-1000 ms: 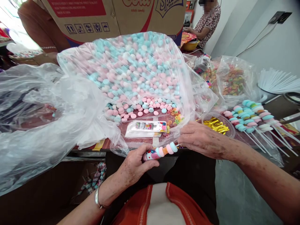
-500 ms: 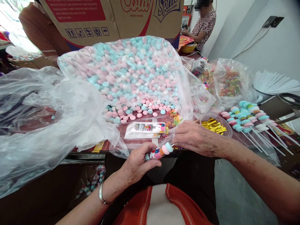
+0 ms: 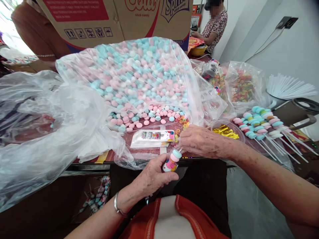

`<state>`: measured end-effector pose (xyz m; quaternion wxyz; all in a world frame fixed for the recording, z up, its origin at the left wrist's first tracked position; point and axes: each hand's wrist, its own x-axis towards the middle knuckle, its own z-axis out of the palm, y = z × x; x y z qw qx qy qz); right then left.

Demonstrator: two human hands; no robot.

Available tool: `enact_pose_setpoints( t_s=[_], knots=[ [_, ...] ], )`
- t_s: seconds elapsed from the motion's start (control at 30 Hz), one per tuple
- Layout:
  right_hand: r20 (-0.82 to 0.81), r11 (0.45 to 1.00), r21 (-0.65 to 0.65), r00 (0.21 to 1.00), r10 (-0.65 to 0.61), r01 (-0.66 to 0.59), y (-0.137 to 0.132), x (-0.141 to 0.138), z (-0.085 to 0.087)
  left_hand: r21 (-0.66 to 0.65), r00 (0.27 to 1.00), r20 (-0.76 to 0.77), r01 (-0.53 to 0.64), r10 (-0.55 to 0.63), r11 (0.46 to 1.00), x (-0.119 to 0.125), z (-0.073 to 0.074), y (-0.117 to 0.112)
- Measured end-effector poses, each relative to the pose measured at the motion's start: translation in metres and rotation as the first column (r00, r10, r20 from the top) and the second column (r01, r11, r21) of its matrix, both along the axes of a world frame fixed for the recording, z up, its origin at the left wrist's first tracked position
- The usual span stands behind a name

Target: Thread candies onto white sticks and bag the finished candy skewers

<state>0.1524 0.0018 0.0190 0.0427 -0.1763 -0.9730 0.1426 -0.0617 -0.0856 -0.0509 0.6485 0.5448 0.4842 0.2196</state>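
My left hand (image 3: 155, 173) is wrapped round a candy skewer (image 3: 176, 155) in a printed wrapper (image 3: 170, 165); a blue and a pink candy show at its upper end. Closed fingertips of my right hand (image 3: 198, 141) pinch at a thin pale stick end just above the blue candy; the exact grip is hidden. Behind my hands lies a stack of printed wrappers (image 3: 152, 138), with small ring candies (image 3: 183, 120) to its right. Gold twist ties (image 3: 225, 131) fill a clear round tub (image 3: 241, 135) beyond my right wrist.
A large clear bag (image 3: 139, 73) of pastel candies spills onto the table. Finished-looking skewers (image 3: 261, 122) lie at right, near white sticks (image 3: 290, 87) and a grey jug (image 3: 294, 113). A carton (image 3: 119, 23) stands behind. Wrapped skewers (image 3: 98, 196) sit low left. Another person (image 3: 215, 26) sits farther back.
My left hand has turned the skewer more upright and moved it slightly right and down. My right fingers have come closer to its top end. The view has shifted slightly.
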Motion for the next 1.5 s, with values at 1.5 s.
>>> enact_pose_setpoints(
  t_s=[1.5],
  knots=[
    [-0.003,0.994,-0.100,0.999,0.032,-0.032,-0.009,0.008,-0.005,0.032,0.992,-0.126,0.023,-0.019,0.999,-0.005,0.006,-0.001]
  ],
)
